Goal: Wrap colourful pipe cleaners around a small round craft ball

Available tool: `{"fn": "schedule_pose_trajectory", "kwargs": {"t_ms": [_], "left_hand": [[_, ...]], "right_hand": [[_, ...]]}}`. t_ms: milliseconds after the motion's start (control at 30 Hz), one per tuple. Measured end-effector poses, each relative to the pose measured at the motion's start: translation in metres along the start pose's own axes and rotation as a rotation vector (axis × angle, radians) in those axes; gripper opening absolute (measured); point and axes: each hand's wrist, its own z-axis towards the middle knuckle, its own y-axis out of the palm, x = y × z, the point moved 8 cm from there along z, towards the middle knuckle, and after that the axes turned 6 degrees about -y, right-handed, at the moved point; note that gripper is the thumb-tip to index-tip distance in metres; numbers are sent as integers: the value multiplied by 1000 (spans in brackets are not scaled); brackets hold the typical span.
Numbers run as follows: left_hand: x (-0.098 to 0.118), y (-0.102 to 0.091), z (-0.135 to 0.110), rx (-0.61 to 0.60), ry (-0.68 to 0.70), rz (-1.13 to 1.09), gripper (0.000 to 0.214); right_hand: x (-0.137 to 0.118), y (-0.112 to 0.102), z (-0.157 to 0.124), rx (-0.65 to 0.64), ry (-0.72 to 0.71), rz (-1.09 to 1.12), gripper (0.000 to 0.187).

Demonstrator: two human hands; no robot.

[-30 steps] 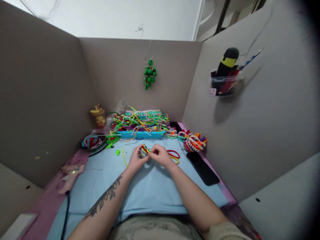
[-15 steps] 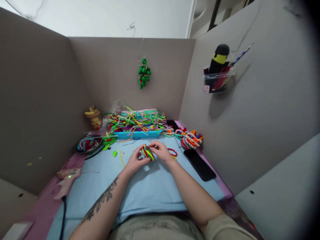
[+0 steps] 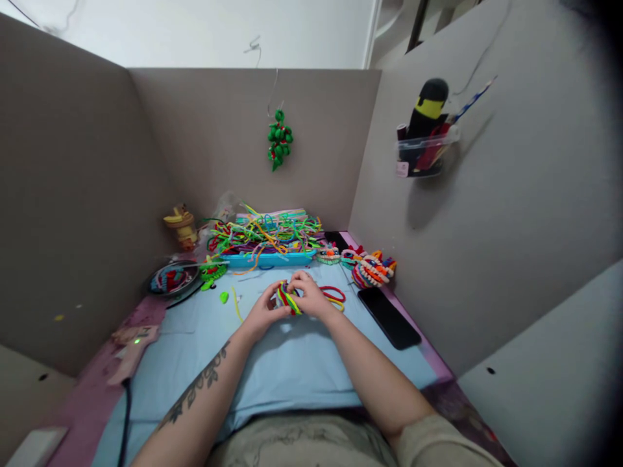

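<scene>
Between my two hands is a small striped piece of coiled pipe cleaners, with yellow, green, red and purple bands. My left hand is closed around its left side, thumb along the lower edge. On the other side, my right hand pinches the piece near its upper right, the fingers bent over it and partly hiding it. Red and yellow pipe cleaner loops stick out just beyond my right hand. To the left, a loose yellow pipe cleaner and a small green piece lie on the blue cloth.
A blue tray heaped with pipe cleaners stands at the back. Finished-looking colourful pieces and a black phone lie right. A pink glue gun with a lit green light and a round dish are left. Grey panels enclose the table.
My right hand has shifted slightly over the striped piece, its fingers more bent. More of the red and yellow loops shows beside it. The camera view has moved a little.
</scene>
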Motion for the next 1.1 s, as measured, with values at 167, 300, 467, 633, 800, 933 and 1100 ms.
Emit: {"fn": "schedule_pose_trajectory", "kwargs": {"t_ms": [167, 300, 467, 633, 800, 933, 1100], "left_hand": [[1, -3, 1, 23, 23, 32, 69], [3, -7, 1, 49, 61, 59, 69], [10, -8, 0, 83, 83, 69, 74], [16, -4, -1, 65, 101, 40, 75], [13, -6, 0, 81, 130, 118, 72], [8, -20, 0, 255, 137, 214, 68], [8, -26, -2, 345, 125, 227, 66]], "right_hand": [[3, -2, 1, 14, 19, -49, 11], [3, -6, 1, 57, 66, 87, 4], [17, 6, -4, -67, 275, 417, 18], [21, 17, -9, -214, 325, 602, 23], [19, 18, -10, -231, 336, 587, 22], [8, 7, -5, -46, 238, 265, 14], [-1, 3, -2, 69, 165, 5, 10]]}}
